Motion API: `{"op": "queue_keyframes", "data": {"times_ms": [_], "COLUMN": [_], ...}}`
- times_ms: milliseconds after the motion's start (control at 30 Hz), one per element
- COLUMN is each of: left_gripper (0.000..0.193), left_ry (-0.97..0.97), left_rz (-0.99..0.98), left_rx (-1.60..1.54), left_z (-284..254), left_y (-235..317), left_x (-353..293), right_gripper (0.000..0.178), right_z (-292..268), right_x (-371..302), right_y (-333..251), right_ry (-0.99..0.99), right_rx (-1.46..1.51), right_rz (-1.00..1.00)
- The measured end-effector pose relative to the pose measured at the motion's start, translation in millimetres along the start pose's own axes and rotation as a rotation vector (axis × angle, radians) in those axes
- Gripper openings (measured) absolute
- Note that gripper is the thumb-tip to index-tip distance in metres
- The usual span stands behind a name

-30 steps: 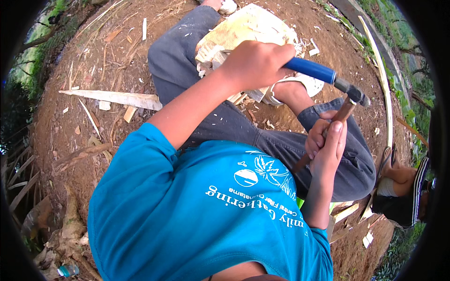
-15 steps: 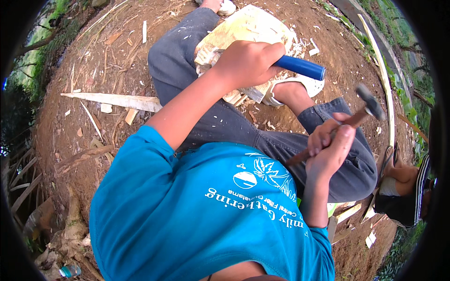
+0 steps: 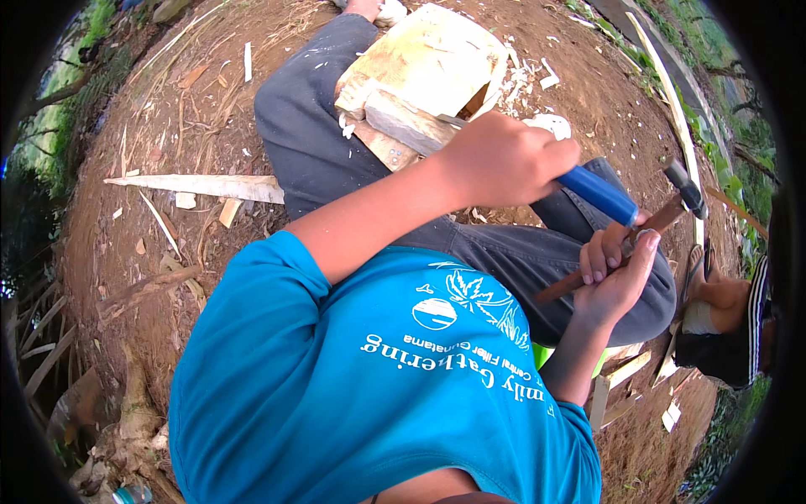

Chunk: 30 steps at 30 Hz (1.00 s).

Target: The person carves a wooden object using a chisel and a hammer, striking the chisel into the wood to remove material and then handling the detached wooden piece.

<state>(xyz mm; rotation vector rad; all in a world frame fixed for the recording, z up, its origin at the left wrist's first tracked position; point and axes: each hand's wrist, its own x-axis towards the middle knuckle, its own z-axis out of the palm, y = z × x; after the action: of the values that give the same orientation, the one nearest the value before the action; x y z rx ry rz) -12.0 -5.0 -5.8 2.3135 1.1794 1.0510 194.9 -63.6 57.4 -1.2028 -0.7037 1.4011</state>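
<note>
Above the seated person's dark-trousered legs, the left hand is wrapped round the smooth blue handle of a metal-bladed tool, while the right hand encloses the brown wooden shaft of a dark-metal-headed hammer, just beside that handle's end. Both implements appear stiff, the hammer probably head-heavy and best gripped low; the pale hewn wooden block, beyond the left hand, looks solid, best steadied by its sides.

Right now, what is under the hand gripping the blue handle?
The left hand covers one end of the blue handle; the other end shows. A bit of metal blade pokes out opposite, and white footwear peeks out behind. Anything else there is hidden.
</note>
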Motion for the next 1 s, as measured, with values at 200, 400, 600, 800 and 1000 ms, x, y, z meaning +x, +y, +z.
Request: {"op": "queue_keyframes", "data": {"times_ms": [200, 400, 600, 800, 1000], "left_gripper": [0.026, 0.024, 0.022, 0.023, 0.025], "left_ry": [-0.003, -0.044, -0.070, -0.073, -0.102], "left_rz": [0.026, 0.017, 0.005, 0.010, 0.007], "left_rx": [-0.059, -0.043, -0.022, -0.033, -0.014], "left_z": [18, 26, 26, 27, 26], "left_y": [27, 34, 30, 28, 27], "left_x": [12, 12, 14, 16, 17], "right_gripper": [0.035, 0.023, 0.023, 0.023, 0.028], "right_z": [-26, -35, -30, -29, -37], "right_x": [-13, -17, -12, -8, -5], "right_y": [-17, -15, -14, -14, -29], "right_ry": [0.048, 0.027, 0.065, 0.066, 0.157], "right_rx": [0.040, -0.020, -0.064, -0.084, 0.065], "right_rz": [-0.023, -0.082, -0.063, -0.063, -0.188]}}
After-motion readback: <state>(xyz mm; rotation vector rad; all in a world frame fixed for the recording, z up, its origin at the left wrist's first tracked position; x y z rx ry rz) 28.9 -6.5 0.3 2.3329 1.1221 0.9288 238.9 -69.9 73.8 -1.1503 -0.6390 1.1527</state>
